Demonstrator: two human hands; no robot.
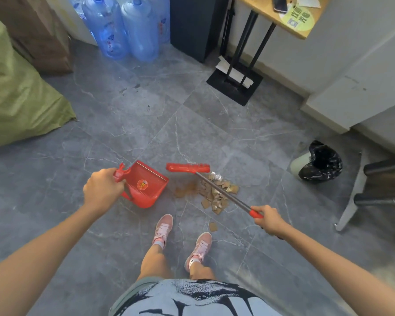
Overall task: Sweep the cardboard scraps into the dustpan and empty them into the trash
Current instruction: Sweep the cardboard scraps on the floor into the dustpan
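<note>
A pile of cardboard scraps (217,193) lies on the grey tiled floor (146,124), just right of a red dustpan (146,187). The left hand (103,190) is clenched around the dustpan's handle. The right hand (269,220) grips a red broom (188,168), its head beyond the pile. A black-lined trash bin (317,163) stands well right of the pile; open floor lies beyond.

the dustpan (146,185) sits on the floor (123,124), left of the cardboard scraps (217,195). the broom head (187,168) lies behind the scraps, seemingly touching them. the trash bin (317,164) stands farther right, one scrap (213,226) nearer the feet.
</note>
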